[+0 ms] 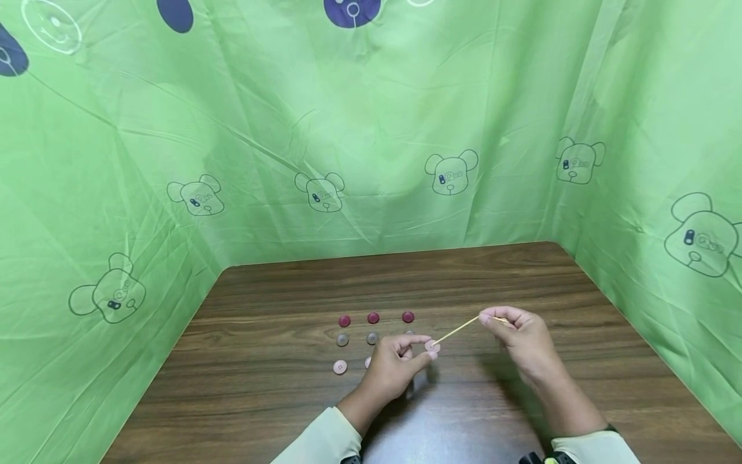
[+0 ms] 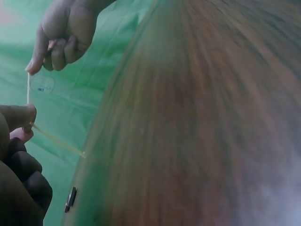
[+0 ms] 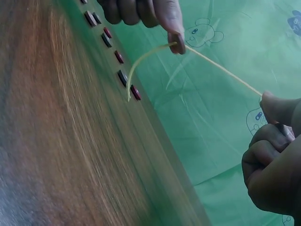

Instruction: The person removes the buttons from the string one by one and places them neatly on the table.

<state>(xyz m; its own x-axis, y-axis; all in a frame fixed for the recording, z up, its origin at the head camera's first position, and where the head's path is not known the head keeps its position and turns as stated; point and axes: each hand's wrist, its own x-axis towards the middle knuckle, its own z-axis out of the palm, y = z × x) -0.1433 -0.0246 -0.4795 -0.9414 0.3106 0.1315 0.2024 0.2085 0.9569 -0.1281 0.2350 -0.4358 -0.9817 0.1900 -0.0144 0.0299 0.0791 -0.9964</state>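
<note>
In the head view my left hand (image 1: 394,367) pinches a pale pink button (image 1: 432,347) between thumb and forefinger, above the table. A thin yellow cord (image 1: 458,330) runs taut from that button to my right hand (image 1: 527,341), whose thumb and forefinger pinch it. The right wrist view shows the cord (image 3: 221,69) passing through the button (image 3: 178,43), with a loose tail curving down on the far side. From the left wrist, the left hand (image 2: 21,160) hides most of the button, and the tail (image 2: 59,141) hangs out beside it.
On the brown wooden table (image 1: 261,399), dark red buttons (image 1: 373,318) form a back row. Grey buttons (image 1: 342,339) lie in front of them, then pink buttons (image 1: 340,367), some partly behind my left hand. A green patterned curtain (image 1: 371,129) surrounds the table's back and sides.
</note>
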